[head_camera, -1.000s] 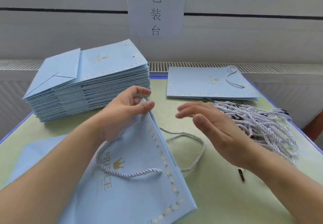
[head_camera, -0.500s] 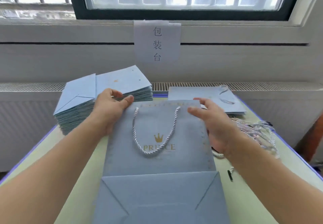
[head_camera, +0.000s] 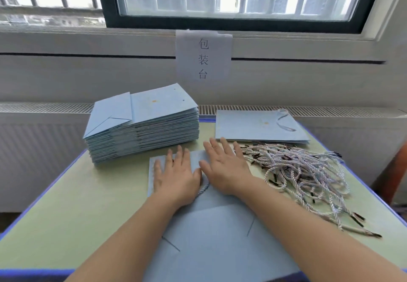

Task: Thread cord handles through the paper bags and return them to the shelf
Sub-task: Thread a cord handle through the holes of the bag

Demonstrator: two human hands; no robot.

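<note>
On the desk (head_camera: 77, 215), with the tall stack of bags (head_camera: 143, 127) just behind, we press our left hand (head_camera: 176, 177) and right hand (head_camera: 224, 169), each grip spread flat, on the bag (head_camera: 211, 226) to flatten it over its cord handle (head_camera: 203, 188).

A paper bag (head_camera: 211, 226) lies flat at the worktop's (head_camera: 92, 211) near middle, both hands (head_camera: 176, 176) resting on it. A bag stack (head_camera: 143, 125) sits behind left; loose cords (head_camera: 304, 171) lie right, before a single bag (head_camera: 253, 125)
</note>
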